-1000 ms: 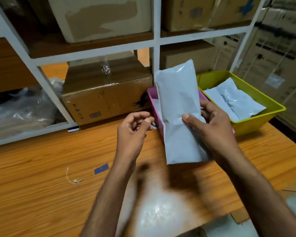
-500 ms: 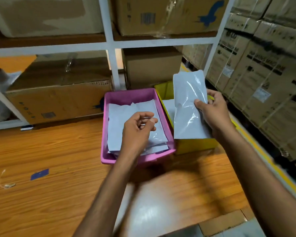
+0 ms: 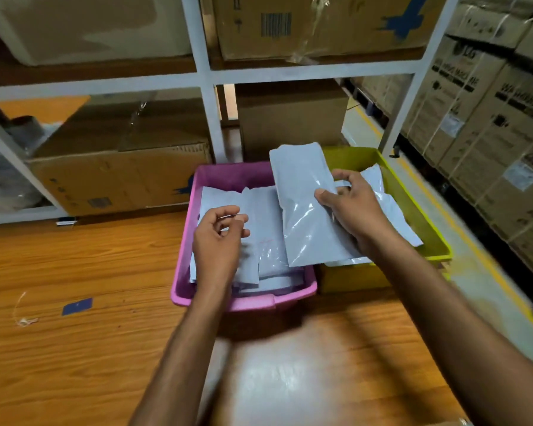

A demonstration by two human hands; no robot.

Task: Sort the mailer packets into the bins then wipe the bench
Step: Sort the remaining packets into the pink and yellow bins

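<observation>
A pink bin [image 3: 182,265] and a yellow-green bin [image 3: 413,210] stand side by side on the wooden bench [image 3: 74,348], each with grey mailer packets inside. My right hand [image 3: 354,210] grips a grey mailer packet [image 3: 305,210] by its right edge; the packet lies tilted across the wall shared by the two bins. My left hand [image 3: 219,241] hovers over the packets in the pink bin [image 3: 268,229], fingers curled with thumb and forefinger pinched together; I cannot tell whether something small sits between them.
White shelving [image 3: 203,87] with cardboard boxes [image 3: 120,176] rises right behind the bins. Stacked cartons [image 3: 490,118] line the aisle on the right. A blue label scrap [image 3: 77,306] and a bit of string [image 3: 22,318] lie on the bench at left.
The held packet has dropped from upright in the air, shifted right, to lying low across the two bins. My left hand stays pinched and hangs over the pink bin.
</observation>
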